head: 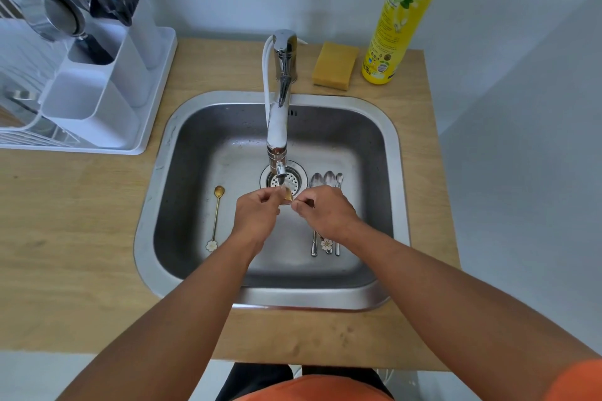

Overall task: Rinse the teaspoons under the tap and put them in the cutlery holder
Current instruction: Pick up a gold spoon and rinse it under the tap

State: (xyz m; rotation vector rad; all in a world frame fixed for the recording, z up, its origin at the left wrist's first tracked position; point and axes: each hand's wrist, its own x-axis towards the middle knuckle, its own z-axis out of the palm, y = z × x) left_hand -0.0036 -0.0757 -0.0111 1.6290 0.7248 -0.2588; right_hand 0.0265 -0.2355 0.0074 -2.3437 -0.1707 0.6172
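My two hands meet under the chrome tap [279, 127] above the drain of the steel sink [387, 146]. A gold teaspoon [288, 194] has its bowl just below the spout; my left hand [257, 215] pinches the bowl. My right hand [325, 213] grips the handle, whose flower end pokes out below the wrist. Another gold teaspoon with a flower end [215, 217] lies on the sink floor at the left. Three silver teaspoons [328, 178] lie side by side at the right, partly hidden by my right hand. The white cutlery holder [97, 88] stands at the back left.
The holder sits on a white dish rack [156, 114] with forks, spoons and a ladle in its rear compartments. A yellow sponge [335, 64] and a tall yellow dish-soap bottle [402, 16] stand behind the sink on the wooden counter [65, 238].
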